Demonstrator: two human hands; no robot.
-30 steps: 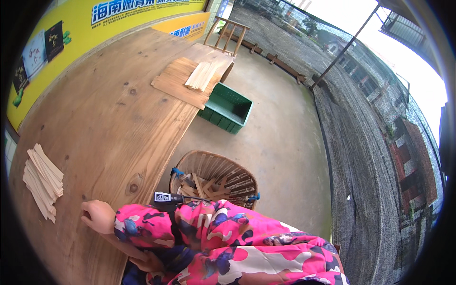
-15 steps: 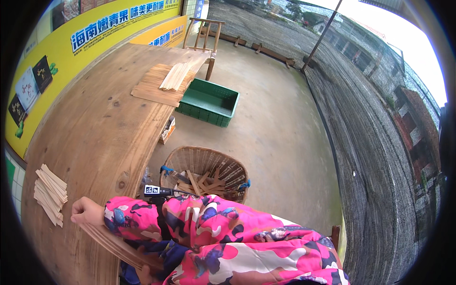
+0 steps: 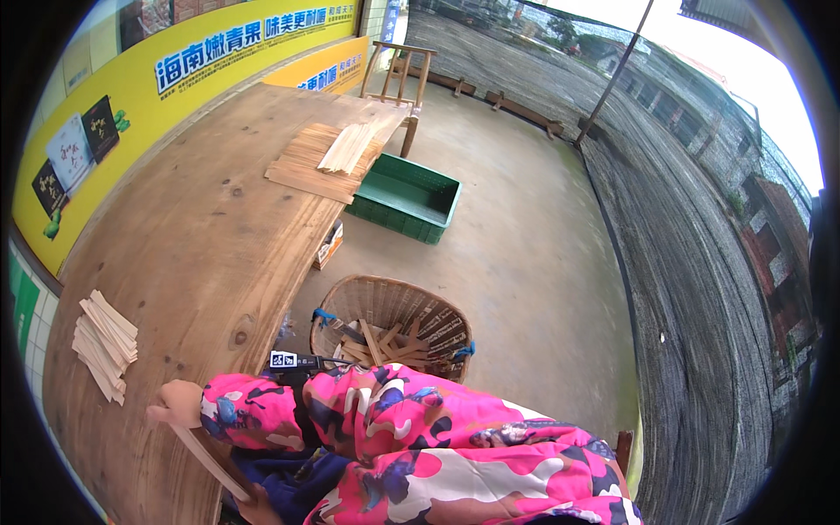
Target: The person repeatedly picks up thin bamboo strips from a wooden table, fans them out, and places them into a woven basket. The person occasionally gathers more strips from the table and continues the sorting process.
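Note:
My right hand (image 3: 175, 402), at the lower left over the wooden table (image 3: 175, 236), has its fingers closed on one end of a wooden strip (image 3: 206, 455). The strip slants down toward my left hand (image 3: 255, 506), which grips it near the bottom edge and is partly hidden by a dark blue cloth (image 3: 293, 481). Pink patterned sleeves (image 3: 437, 437) fill the lower middle. A fanned pile of pale strips (image 3: 105, 346) lies on the table beyond my right hand, to the left.
Beside the table are a wicker basket (image 3: 394, 306) of wood pieces and a green crate (image 3: 402, 201). More pale strips (image 3: 346, 149) lie on a board at the table's far end, near a wooden chair (image 3: 394, 79). Dark netting (image 3: 700, 289) runs along the right.
The view has shifted with the head. The strip between my hands shows more clearly now, and my right hand is angled more downward onto its end.

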